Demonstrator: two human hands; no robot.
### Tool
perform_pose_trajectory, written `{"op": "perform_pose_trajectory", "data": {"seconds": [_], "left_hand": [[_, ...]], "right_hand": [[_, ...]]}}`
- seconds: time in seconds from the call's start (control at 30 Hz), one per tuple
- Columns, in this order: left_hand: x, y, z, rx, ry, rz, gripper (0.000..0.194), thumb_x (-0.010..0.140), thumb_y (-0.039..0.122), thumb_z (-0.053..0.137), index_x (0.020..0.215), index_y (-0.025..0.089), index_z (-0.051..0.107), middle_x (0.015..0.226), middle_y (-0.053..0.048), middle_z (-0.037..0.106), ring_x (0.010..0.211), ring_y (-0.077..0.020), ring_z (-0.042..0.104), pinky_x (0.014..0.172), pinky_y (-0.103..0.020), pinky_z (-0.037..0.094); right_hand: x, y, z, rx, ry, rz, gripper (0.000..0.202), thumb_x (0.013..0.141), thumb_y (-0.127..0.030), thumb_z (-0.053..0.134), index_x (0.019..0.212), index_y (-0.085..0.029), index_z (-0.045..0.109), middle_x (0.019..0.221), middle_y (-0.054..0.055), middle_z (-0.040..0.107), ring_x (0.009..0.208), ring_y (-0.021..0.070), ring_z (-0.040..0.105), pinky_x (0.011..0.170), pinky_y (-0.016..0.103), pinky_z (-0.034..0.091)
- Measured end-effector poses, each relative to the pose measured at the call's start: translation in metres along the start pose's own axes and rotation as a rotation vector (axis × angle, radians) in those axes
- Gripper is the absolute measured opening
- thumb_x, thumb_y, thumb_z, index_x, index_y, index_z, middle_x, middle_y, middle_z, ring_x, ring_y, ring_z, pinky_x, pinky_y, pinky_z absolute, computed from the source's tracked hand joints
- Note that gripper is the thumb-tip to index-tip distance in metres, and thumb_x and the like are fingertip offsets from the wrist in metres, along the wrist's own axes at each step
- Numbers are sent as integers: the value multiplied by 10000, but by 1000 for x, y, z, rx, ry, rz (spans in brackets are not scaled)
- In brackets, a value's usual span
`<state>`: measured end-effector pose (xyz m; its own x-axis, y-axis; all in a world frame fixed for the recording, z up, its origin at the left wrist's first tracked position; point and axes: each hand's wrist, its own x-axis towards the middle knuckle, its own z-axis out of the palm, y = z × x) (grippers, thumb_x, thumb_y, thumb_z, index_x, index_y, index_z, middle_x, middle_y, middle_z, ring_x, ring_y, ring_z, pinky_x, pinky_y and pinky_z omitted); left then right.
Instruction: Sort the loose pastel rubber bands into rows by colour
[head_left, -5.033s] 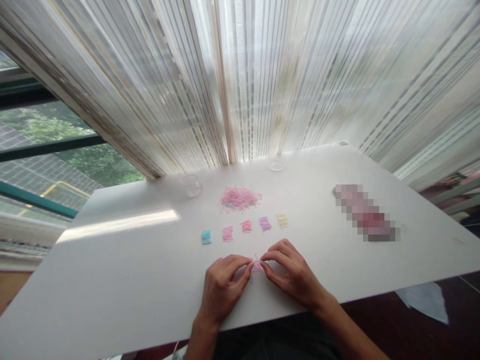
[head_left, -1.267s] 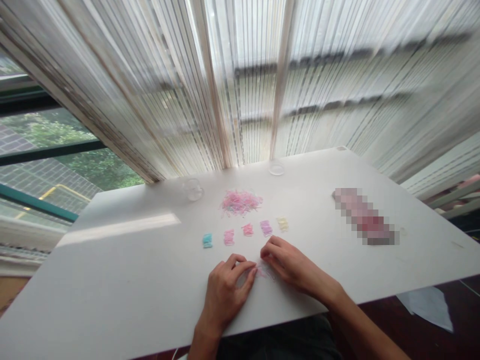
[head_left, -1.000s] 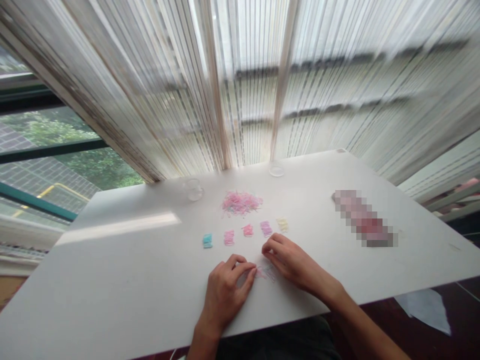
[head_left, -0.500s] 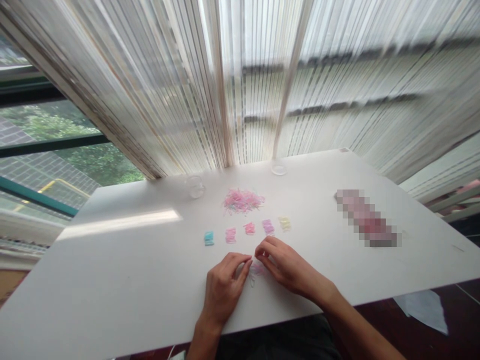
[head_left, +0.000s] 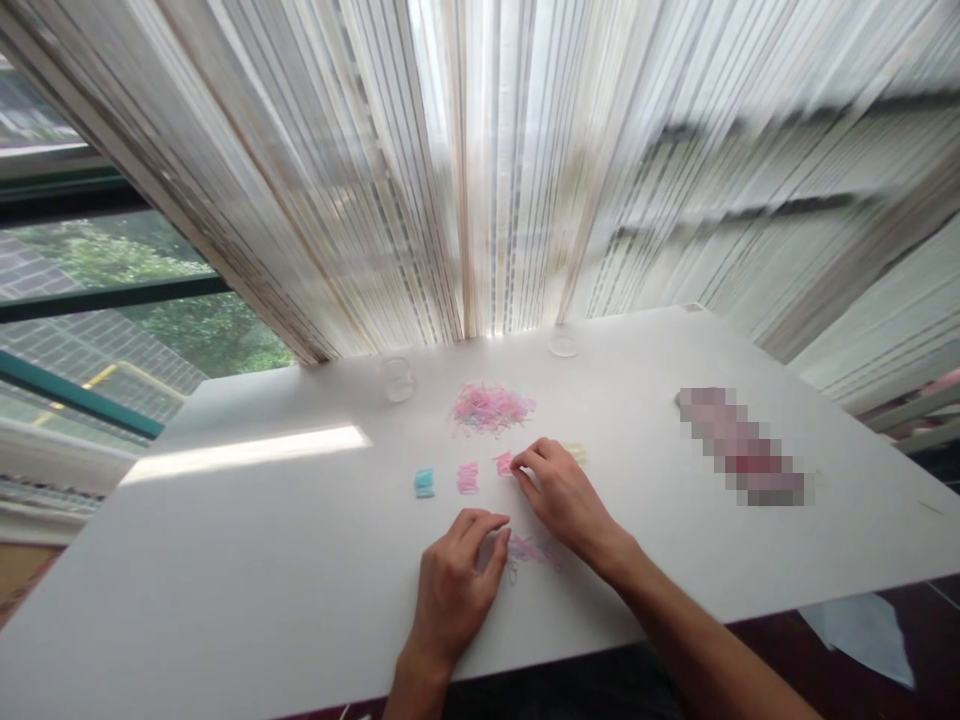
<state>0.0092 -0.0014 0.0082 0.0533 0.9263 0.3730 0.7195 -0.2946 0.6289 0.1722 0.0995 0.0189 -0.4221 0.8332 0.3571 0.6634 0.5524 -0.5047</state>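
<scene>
My right hand [head_left: 559, 490] reaches to the hot-pink group of small elastic bands [head_left: 503, 463], thumb and forefinger closed at its right edge. Whatever is between those fingertips is too small to make out. Resting on the table nearer to me, my left hand [head_left: 459, 570] has its thumb and forefinger slightly apart, with nothing visible between them. Beside its fingertips lies a loose scatter of pink, purple and whitish elastic bands [head_left: 531, 550]. Left of the hot-pink group are a light-pink group [head_left: 468, 477] and a turquoise group [head_left: 424, 483]. A yellow group [head_left: 576, 453] is partly covered by my right hand.
A larger mixed heap of elastic bands [head_left: 492, 408] lies further back on the white table [head_left: 262, 560]. Behind it stand a clear round container [head_left: 397, 380] and a clear lid [head_left: 563, 345]. A blurred-out pinkish object [head_left: 739, 445] lies at right. Striped curtains [head_left: 480, 170] hang behind the table.
My right hand has moved forward from beside my left fingertips to the hot-pink group, covering the purple group. The left thumb and forefinger have parted a little. The view has shifted slightly.
</scene>
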Motion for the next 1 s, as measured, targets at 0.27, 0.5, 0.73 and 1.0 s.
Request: {"op": "perform_pose_trajectory", "data": {"seconds": [0.27,0.5,0.73,1.0], "left_hand": [[1,0,-1,20,-16,12,153,985,230,548,1050,233,686,968,-29,711,800,-149,700,667,-225,554],[0,2,-1,70,-46,41,186,968,217,541,1084,243,685,964,-33,703,775,-158,701,661,-245,562],[1,6,-1,148,-90,106,156,888,257,651,1033,256,707,930,-31,691,737,-183,691,682,-299,568],[1,5,-3,104,-93,117,127,935,246,610,943,258,736,906,-21,689,703,-154,672,680,-275,554]], "right_hand": [[-5,-2,-8,39,46,18,124,930,-104,612,944,-188,702,917,75,651,891,243,624,832,405,545],[-53,3,-40,243,-77,8,158,953,-128,569,1014,-221,682,942,56,639,882,214,632,809,374,552],[-81,0,-30,253,-76,-23,201,904,-102,628,1050,-231,676,972,64,638,931,239,611,825,398,548],[-69,-6,-18,238,-116,-33,187,910,-104,618,1047,-221,670,963,63,633,927,243,589,876,448,501]]}}
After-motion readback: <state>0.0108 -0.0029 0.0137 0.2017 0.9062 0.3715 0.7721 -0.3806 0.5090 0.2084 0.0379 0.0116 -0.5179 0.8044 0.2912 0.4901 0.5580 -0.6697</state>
